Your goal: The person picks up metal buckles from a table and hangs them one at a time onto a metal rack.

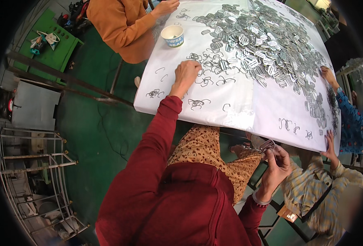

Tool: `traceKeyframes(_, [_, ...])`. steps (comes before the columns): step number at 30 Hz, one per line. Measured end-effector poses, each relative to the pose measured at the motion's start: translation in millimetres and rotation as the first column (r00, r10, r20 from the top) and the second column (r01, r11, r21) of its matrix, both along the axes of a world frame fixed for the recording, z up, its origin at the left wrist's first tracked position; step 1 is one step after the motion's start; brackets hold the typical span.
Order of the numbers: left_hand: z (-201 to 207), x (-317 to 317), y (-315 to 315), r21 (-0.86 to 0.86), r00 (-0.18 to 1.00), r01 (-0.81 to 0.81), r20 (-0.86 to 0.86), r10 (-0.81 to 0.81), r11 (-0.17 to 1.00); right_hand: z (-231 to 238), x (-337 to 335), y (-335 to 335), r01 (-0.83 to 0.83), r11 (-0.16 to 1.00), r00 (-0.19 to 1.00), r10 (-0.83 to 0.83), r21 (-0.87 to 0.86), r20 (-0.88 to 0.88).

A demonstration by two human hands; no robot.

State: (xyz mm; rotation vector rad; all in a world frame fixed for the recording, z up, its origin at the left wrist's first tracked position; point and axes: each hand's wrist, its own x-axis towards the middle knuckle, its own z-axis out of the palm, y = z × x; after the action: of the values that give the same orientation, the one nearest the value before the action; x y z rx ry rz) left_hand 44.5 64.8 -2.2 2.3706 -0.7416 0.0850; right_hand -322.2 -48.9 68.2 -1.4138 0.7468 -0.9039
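Observation:
My left hand (186, 76) reaches over the white-covered table (236, 98). Its fingers are closed at the edge of a loose heap of thin curved wire pieces (208, 80); whatever they pinch is too small to make out. Below the table's near edge, my right hand (276, 168) grips a slotted metal buckle (267, 145) between thumb and fingers, with thin wire seeming to show beside it. A broad pile of similar slotted metal buckles (267, 49) covers the far and right part of the table. Smaller wire clusters (196, 103) lie along the near edge.
A paper cup (172, 36) stands at the table's left side, beside a person in an orange sleeve (122, 28). Other people's hands (329, 76) rest at the right edge. On the left are a green bench (46, 45) and a metal rack (36, 158).

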Motion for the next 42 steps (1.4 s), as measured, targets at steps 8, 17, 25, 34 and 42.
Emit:
traceKeyframes(8, [-28, 14, -25, 0.29, 0.981, 0.123, 0.109, -0.16, 0.949, 9, -6, 2, 0.054, 0.999, 0.996, -0.053, 0.004, -0.074])
traceKeyframes(17, [24, -16, -34, -0.28, 0.973, 0.228, 0.097, -0.209, 0.933, 2, -8, -2, 0.047, 0.998, 0.998, -0.046, 0.03, -0.04])
traceKeyframes(25, [84, -194, -44, -0.738, 0.343, 0.3, -0.508, -0.79, 0.605, -5, 3, -3, 0.109, 0.992, 0.994, -0.108, 0.058, -0.012])
traceKeyframes(34, [72, -226, -50, -0.6, 0.592, 0.581, -0.153, -0.791, 0.55, -8, 5, 4, 0.152, 0.988, 0.987, -0.153, 0.009, 0.04])
traceKeyframes(42, [68, -223, -46, -0.609, 0.568, 0.558, -0.215, -0.794, 0.564, -7, 2, 8, 0.125, 0.963, 0.987, -0.146, -0.239, -0.072])
